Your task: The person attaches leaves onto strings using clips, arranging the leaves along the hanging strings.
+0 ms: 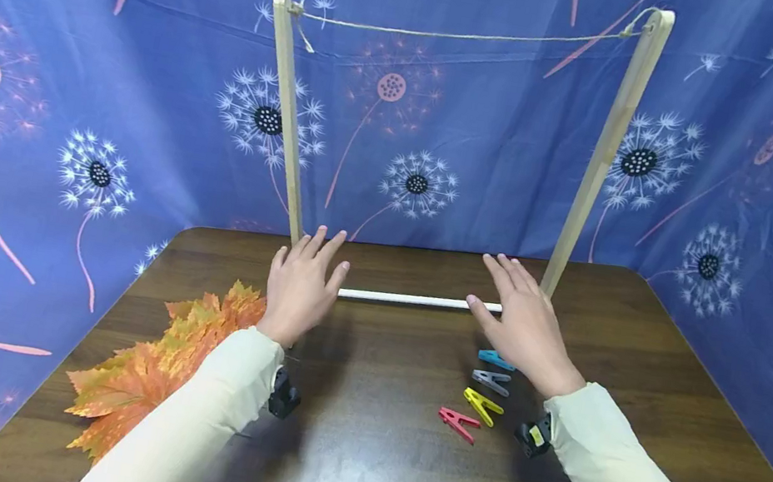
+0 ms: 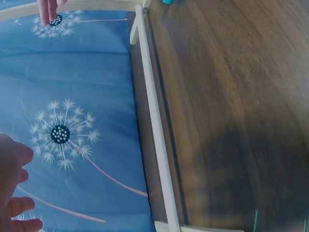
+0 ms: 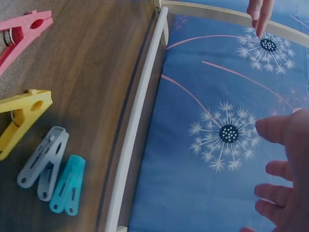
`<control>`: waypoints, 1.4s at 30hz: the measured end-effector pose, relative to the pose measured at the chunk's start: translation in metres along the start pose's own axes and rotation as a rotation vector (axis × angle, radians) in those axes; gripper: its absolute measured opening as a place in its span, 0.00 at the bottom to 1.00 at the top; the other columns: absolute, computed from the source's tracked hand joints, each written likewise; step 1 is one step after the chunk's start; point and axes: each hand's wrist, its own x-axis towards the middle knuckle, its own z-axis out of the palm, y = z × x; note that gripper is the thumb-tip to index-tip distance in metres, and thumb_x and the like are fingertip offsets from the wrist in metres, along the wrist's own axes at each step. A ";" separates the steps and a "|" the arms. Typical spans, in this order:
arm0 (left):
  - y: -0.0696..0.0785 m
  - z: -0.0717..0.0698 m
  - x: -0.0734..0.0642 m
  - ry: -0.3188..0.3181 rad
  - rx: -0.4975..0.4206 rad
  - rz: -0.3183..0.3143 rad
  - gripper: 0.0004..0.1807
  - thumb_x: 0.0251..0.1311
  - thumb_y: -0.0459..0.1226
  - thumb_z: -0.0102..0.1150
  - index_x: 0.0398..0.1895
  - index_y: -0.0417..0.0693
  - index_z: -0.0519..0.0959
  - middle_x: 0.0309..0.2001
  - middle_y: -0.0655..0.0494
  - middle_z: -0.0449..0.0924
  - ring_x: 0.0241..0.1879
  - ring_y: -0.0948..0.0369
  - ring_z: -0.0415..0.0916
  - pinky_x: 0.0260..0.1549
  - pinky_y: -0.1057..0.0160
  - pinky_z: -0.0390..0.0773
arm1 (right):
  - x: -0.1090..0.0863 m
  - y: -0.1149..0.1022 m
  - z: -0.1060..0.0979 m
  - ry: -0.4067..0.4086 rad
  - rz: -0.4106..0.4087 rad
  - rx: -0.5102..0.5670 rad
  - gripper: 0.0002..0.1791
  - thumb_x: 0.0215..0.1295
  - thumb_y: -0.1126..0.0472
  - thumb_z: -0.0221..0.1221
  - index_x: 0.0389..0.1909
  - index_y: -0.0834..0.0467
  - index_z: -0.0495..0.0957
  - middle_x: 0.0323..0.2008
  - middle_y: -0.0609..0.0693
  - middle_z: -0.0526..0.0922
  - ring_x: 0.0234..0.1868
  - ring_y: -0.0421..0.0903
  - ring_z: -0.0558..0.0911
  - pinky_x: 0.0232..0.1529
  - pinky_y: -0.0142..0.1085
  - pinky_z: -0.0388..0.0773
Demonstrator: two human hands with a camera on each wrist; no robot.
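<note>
My left hand (image 1: 303, 287) hovers with spread fingers near the left post (image 1: 289, 120) of a wooden frame and holds nothing. My right hand (image 1: 525, 326), fingers extended, hangs by the right post (image 1: 607, 150), also with nothing in it. Between the posts a cord (image 1: 457, 36) is tied across the top, and a white bar (image 1: 415, 300) runs low down. Below the right hand lie a blue clothespin (image 1: 496, 359), a grey clothespin (image 3: 43, 163), a yellow clothespin (image 3: 25, 118) and a red clothespin (image 1: 459, 424). Orange artificial maple leaves (image 1: 146, 371) lie in a pile beside the left forearm.
A brown wooden table (image 1: 375, 408) carries everything. Blue dandelion-print cloth (image 1: 162, 28) hangs behind it and along both sides. The wooden posts rise tall at the table's back, with the cord spanning them. Each wrist wears a small black camera.
</note>
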 end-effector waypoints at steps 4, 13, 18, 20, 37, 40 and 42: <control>-0.008 -0.002 -0.004 0.036 -0.027 0.008 0.27 0.77 0.50 0.49 0.76 0.56 0.68 0.75 0.47 0.64 0.72 0.45 0.62 0.70 0.39 0.55 | -0.003 0.007 0.001 0.029 -0.006 0.072 0.35 0.75 0.53 0.58 0.76 0.62 0.60 0.73 0.65 0.64 0.75 0.65 0.59 0.71 0.62 0.55; -0.025 -0.008 -0.014 0.117 -0.043 0.054 0.27 0.72 0.49 0.58 0.71 0.51 0.74 0.69 0.46 0.73 0.67 0.47 0.70 0.66 0.41 0.61 | -0.009 0.016 -0.001 0.083 0.024 0.195 0.31 0.72 0.55 0.62 0.72 0.61 0.68 0.68 0.66 0.72 0.74 0.67 0.62 0.68 0.65 0.58; -0.034 -0.010 -0.022 0.125 -0.049 0.100 0.27 0.70 0.50 0.61 0.68 0.50 0.77 0.65 0.46 0.77 0.65 0.47 0.72 0.64 0.40 0.63 | -0.015 0.019 0.000 0.127 0.021 0.238 0.30 0.71 0.56 0.64 0.70 0.61 0.70 0.62 0.64 0.78 0.66 0.66 0.72 0.61 0.62 0.67; -0.038 -0.011 -0.026 0.118 -0.060 0.108 0.27 0.70 0.51 0.61 0.68 0.50 0.77 0.65 0.46 0.77 0.65 0.47 0.73 0.63 0.40 0.64 | -0.016 0.020 0.001 0.136 0.026 0.257 0.30 0.70 0.57 0.65 0.69 0.62 0.71 0.60 0.64 0.79 0.62 0.65 0.76 0.58 0.61 0.71; -0.072 -0.017 -0.044 -0.107 -0.423 0.052 0.35 0.63 0.46 0.69 0.73 0.57 0.71 0.70 0.47 0.72 0.68 0.45 0.69 0.64 0.36 0.64 | -0.028 0.027 0.011 0.098 0.116 0.450 0.27 0.66 0.57 0.69 0.63 0.61 0.78 0.50 0.60 0.86 0.56 0.59 0.82 0.54 0.53 0.78; -0.076 -0.018 -0.047 -0.150 -0.491 0.013 0.35 0.63 0.48 0.70 0.73 0.60 0.71 0.70 0.49 0.71 0.67 0.45 0.71 0.61 0.36 0.68 | -0.032 0.028 0.014 0.070 0.123 0.470 0.28 0.65 0.56 0.70 0.63 0.62 0.78 0.50 0.58 0.86 0.56 0.58 0.82 0.53 0.53 0.79; -0.079 -0.018 -0.050 -0.158 -0.527 -0.011 0.34 0.63 0.48 0.70 0.72 0.59 0.73 0.69 0.49 0.73 0.64 0.44 0.74 0.59 0.38 0.71 | -0.034 0.029 0.016 0.058 0.114 0.467 0.27 0.65 0.55 0.70 0.63 0.61 0.79 0.50 0.57 0.86 0.56 0.58 0.82 0.53 0.52 0.80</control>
